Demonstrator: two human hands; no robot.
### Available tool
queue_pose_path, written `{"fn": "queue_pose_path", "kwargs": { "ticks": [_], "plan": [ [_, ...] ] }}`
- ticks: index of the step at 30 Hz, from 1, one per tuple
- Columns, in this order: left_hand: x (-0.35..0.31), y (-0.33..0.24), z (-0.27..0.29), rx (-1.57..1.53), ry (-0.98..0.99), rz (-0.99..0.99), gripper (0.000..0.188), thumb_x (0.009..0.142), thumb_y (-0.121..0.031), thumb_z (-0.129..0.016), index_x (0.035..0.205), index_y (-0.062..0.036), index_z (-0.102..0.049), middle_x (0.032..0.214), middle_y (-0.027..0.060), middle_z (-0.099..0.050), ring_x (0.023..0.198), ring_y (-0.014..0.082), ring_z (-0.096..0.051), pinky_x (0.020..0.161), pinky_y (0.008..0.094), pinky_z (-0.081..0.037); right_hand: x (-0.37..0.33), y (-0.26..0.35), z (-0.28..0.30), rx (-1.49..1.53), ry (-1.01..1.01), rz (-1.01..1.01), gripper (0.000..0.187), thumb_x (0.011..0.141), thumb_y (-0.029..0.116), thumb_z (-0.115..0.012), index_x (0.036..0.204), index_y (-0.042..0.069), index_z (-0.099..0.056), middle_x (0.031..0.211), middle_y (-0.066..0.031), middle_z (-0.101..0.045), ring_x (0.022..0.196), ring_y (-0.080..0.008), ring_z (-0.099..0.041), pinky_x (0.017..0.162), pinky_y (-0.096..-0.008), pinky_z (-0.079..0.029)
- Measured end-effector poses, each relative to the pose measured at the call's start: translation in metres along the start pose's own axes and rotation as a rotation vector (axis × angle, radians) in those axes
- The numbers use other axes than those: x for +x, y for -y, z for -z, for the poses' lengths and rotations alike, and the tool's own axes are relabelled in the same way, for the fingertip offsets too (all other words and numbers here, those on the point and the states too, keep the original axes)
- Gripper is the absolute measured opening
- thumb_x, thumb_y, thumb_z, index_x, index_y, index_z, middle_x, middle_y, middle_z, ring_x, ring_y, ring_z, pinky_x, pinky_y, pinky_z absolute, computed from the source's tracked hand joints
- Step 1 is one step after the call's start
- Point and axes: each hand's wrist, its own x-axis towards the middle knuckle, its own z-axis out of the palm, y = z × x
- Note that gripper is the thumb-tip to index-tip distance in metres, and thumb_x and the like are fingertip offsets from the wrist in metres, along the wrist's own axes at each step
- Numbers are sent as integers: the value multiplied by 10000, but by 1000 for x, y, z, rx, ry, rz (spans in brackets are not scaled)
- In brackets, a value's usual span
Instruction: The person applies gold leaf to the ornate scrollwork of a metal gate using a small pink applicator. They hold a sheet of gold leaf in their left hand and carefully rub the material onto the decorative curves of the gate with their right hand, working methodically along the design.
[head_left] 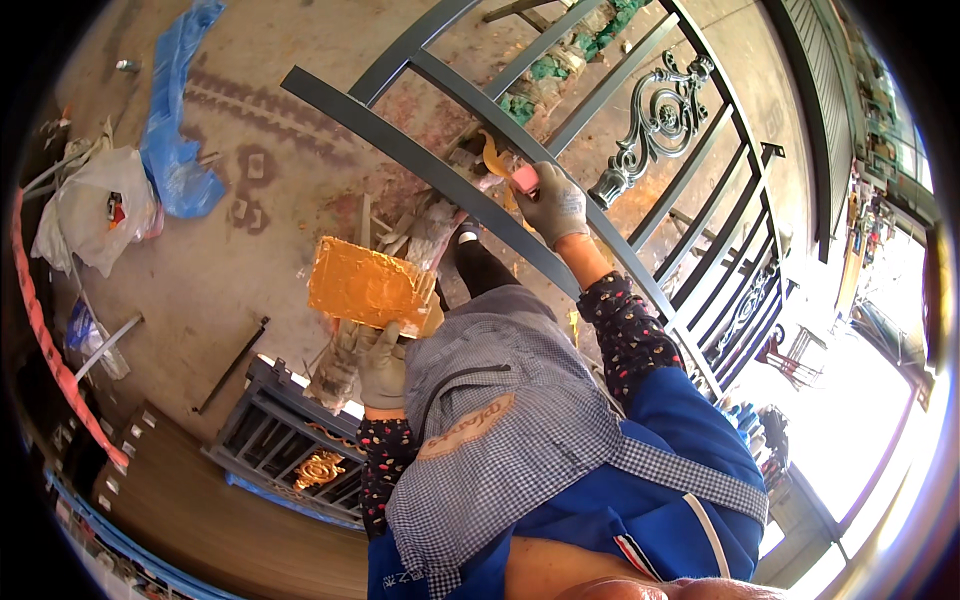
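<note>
My left hand (pixel 383 365), in a grey work glove, is closed on the near edge of a rectangular board (pixel 368 283) thickly coated with gold-orange paint. Also gloved, my right hand (pixel 553 205) pinches a small pink block (pixel 524 179), perhaps a sponge; its exact kind is unclear. This hand is over the dark grey bars of a metal railing (pixel 440 178); whether the block touches a bar I cannot tell. A curved yellow strip (pixel 491 155) shows just beyond the block. Further right, a dark scroll ornament (pixel 660 120) sits between the railing's bars.
Blue plastic sheeting (pixel 175 150) and a whitish plastic bag (pixel 100 215) lie on the floor at left. Wrapped supports (pixel 425 235) stand under the railing. Another railing panel (pixel 300 430) with a gold ornament (pixel 318 469) is at lower left, beside a brown surface (pixel 190 490).
</note>
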Motion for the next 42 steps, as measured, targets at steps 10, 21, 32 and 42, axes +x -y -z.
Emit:
{"fn": "queue_pose_path", "kwargs": {
  "ticks": [10, 21, 32, 42],
  "plan": [
    [20, -27, 17, -157, 91, 209, 499, 936, -214, -705, 1373, -55, -525, 1286, 69, -608, 1078, 200, -644, 838, 323, -584, 2, 23, -11, -22, -6, -38, 360, 831, 323, -742, 1074, 88, -617, 1010, -151, -681, 900, -370, -674, 771, -455, -533],
    [43, -39, 29, -233, 162, 236, 517, 956, -129, -648, 1418, -23, -442, 1371, 137, -556, 1213, 302, -605, 970, 429, -568, 0, 29, -13, 164, -282, -274, 380, 795, 310, -808, 988, 54, -604, 828, -162, -685, 764, -346, -695, 667, -419, -532],
    [59, -55, 26, -148, 165, 208, 511, 962, -135, -636, 1427, -23, -458, 1383, 122, -559, 1265, 261, -564, 1059, 425, -493, 12, 33, -34, 180, -314, -462, 370, 797, 336, -790, 942, 77, -570, 782, -141, -684, 759, -366, -692, 674, -461, -530],
    [67, -51, 42, -92, 130, 280, 549, 933, -170, -696, 1410, -14, -471, 1343, 123, -588, 1199, 256, -610, 953, 374, -561, 4, 33, -41, 157, -400, -601, 387, 769, 350, -795, 904, 77, -557, 735, -170, -671, 762, -418, -678, 675, -492, -524]
  ]
}}
